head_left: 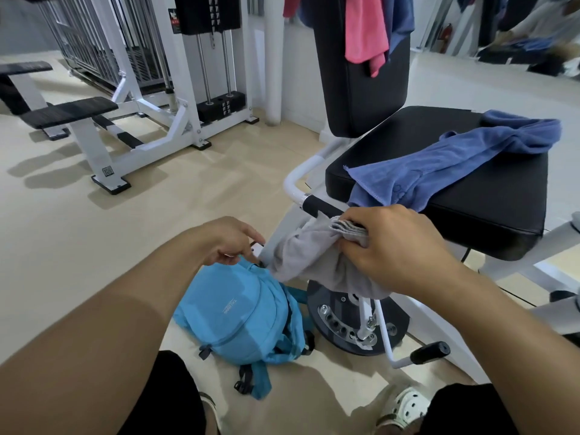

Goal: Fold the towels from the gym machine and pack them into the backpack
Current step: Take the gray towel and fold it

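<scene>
A light blue backpack (248, 318) stands on the floor against the gym machine's base. My left hand (230, 240) holds the backpack's top edge with curled fingers. My right hand (392, 246) grips a folded grey towel (314, 262) just above and to the right of the backpack's opening; the towel's loose end hangs down. A blue towel (445, 161) lies crumpled across the black seat (489, 208). A pink towel (365, 32) and another blue one (398, 17) hang over the black backrest (354, 89).
The machine's white frame, black-gripped handle (320, 207) and round adjustment plate (342, 321) crowd the space right of the backpack. A second lever (430, 353) sticks out low. A white weight-stack machine (207, 73) and benches stand at back left. My knees and sandals fill the bottom.
</scene>
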Tool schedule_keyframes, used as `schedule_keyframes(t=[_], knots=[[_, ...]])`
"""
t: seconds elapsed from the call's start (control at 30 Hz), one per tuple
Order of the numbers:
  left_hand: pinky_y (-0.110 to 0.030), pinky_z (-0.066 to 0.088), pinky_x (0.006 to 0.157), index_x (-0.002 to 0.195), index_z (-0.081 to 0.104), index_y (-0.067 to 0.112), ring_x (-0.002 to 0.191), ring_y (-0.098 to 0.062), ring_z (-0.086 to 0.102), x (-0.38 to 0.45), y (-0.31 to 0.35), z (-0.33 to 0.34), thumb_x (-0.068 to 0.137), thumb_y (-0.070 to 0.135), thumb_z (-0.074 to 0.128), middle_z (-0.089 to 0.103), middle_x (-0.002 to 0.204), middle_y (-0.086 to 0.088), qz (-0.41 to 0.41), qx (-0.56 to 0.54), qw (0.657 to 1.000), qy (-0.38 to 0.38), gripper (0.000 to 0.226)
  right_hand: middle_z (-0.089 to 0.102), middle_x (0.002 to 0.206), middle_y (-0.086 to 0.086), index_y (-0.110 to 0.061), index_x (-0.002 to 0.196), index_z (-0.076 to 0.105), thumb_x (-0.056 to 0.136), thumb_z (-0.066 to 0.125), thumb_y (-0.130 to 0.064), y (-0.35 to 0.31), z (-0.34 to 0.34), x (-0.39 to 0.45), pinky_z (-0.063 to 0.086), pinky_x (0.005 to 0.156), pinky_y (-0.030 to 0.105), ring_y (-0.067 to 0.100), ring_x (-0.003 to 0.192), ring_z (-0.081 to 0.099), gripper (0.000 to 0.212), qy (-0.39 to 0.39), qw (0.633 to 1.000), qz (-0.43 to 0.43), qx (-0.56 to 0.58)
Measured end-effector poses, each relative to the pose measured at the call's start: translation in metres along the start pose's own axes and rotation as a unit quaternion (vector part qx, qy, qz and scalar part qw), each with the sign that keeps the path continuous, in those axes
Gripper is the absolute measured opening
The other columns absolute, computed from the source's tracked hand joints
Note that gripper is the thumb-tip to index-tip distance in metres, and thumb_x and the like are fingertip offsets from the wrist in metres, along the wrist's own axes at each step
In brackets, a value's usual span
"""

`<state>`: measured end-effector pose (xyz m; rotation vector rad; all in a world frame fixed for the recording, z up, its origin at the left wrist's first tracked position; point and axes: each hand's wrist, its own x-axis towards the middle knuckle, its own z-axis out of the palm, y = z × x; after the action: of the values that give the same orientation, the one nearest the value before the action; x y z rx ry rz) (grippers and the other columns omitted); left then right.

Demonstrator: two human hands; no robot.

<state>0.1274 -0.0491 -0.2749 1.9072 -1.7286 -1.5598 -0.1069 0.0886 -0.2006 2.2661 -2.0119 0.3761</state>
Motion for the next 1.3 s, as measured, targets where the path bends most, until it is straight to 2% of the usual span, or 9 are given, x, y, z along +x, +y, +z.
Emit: schedule_keyframes(t=[0.07, 0.2, 0.43, 0.6, 0.73, 0.87, 1.07, 1.17, 1.3], knots=[[-0.025, 0.054, 0.059, 0.101, 0.071, 0.020, 0.080, -0.019, 0.058, 0.007, -0.008, -0.002, 0.083, -0.001, 0.075, 0.065, 0.099, -0.010, 0.031, 0.027, 0.996, 0.080, 0.027, 0.064, 0.076, -0.008, -0.031, 0.096, 0.062, 0.088, 0.053, -0.040, 0.000, -0.002, 0.000, 0.037, 0.054, 0.031, 0.020, 0.068, 0.059, 0.014, -0.007, 1.000, -0.025, -0.015], [-0.038, 0.051, 0.103, 0.121, 0.067, 0.022, 0.117, -0.017, 0.065, -0.005, -0.003, 0.001, 0.077, 0.059, 0.077, 0.070, 0.120, 0.001, 0.120, -0.125, 0.978, -0.117, 0.058, 0.063, 0.076, -0.010, -0.032, 0.096, 0.062, 0.088, 0.054, -0.039, -0.001, -0.006, -0.001, 0.037, 0.055, 0.031, 0.019, 0.068, 0.060, 0.013, -0.010, 0.998, -0.056, -0.025], [-0.032, 0.052, 0.102, 0.144, 0.038, 0.034, 0.124, -0.008, 0.058, -0.035, 0.017, 0.039, 0.057, 0.035, 0.093, 0.058, 0.134, 0.008, 0.269, 0.028, 0.936, -0.225, 0.103, 0.068, 0.084, -0.011, -0.035, 0.099, 0.065, 0.084, 0.052, -0.041, -0.004, -0.012, -0.002, 0.048, 0.058, 0.035, 0.016, 0.073, 0.062, 0.020, -0.026, 0.992, -0.121, -0.032], [-0.027, 0.056, 0.071, 0.099, 0.061, 0.018, 0.085, -0.013, 0.067, -0.038, 0.023, 0.040, 0.068, 0.012, 0.088, 0.071, 0.089, 0.007, 0.285, 0.025, 0.949, -0.133, 0.042, 0.068, 0.081, -0.010, -0.036, 0.102, 0.066, 0.086, 0.057, -0.043, -0.006, -0.014, -0.003, 0.050, 0.061, 0.036, 0.020, 0.076, 0.064, 0.019, -0.026, 0.995, -0.089, -0.026], [-0.031, 0.058, 0.080, 0.109, 0.062, 0.012, 0.095, -0.019, 0.071, -0.032, 0.023, 0.022, 0.071, -0.004, 0.084, 0.074, 0.101, -0.005, 0.267, -0.128, 0.953, -0.064, 0.047, 0.071, 0.088, -0.009, -0.047, 0.115, 0.064, 0.088, 0.061, -0.049, 0.004, -0.019, -0.003, 0.052, 0.071, 0.035, 0.021, 0.086, 0.066, 0.026, -0.039, 0.999, -0.009, 0.015], [-0.033, 0.057, 0.087, 0.116, 0.064, 0.011, 0.100, -0.023, 0.071, -0.019, 0.017, 0.005, 0.083, -0.003, 0.068, 0.074, 0.109, -0.009, 0.175, -0.282, 0.943, 0.009, 0.036, 0.068, 0.078, -0.004, -0.029, 0.097, 0.069, 0.091, 0.061, -0.046, 0.028, -0.021, 0.004, 0.052, 0.073, 0.041, 0.024, 0.079, 0.061, 0.020, 0.056, 0.986, 0.103, 0.121], [-0.033, 0.049, 0.066, 0.104, 0.067, 0.006, 0.077, -0.024, 0.059, 0.002, -0.004, -0.005, 0.086, 0.006, 0.054, 0.064, 0.089, -0.008, 0.066, -0.338, 0.939, 0.022, 0.022, 0.064, 0.079, -0.012, -0.026, 0.088, 0.066, 0.101, 0.053, -0.040, 0.041, -0.021, 0.011, 0.038, 0.060, 0.014, 0.001, 0.078, 0.058, 0.022, 0.111, 0.953, 0.179, 0.219], [-0.037, 0.052, 0.074, 0.117, 0.065, 0.003, 0.084, -0.027, 0.062, 0.012, -0.007, 0.001, 0.089, 0.002, 0.047, 0.066, 0.102, -0.010, 0.055, -0.300, 0.951, 0.044, 0.033, 0.065, 0.083, -0.010, -0.025, 0.091, 0.062, 0.100, 0.050, -0.047, 0.040, -0.014, 0.012, 0.048, 0.073, 0.038, 0.015, 0.083, 0.059, 0.027, 0.104, 0.954, 0.182, 0.215], [-0.024, 0.046, 0.078, 0.138, 0.050, 0.022, 0.110, -0.019, 0.058, 0.013, -0.004, 0.007, 0.089, 0.003, 0.055, 0.060, 0.126, 0.000, 0.142, -0.113, 0.967, 0.177, 0.053, 0.060, 0.071, -0.008, -0.029, 0.080, 0.054, 0.095, 0.056, -0.053, 0.035, -0.010, 0.012, 0.048, 0.071, 0.044, 0.015, 0.074, 0.057, 0.029, 0.103, 0.966, 0.117, 0.209]])
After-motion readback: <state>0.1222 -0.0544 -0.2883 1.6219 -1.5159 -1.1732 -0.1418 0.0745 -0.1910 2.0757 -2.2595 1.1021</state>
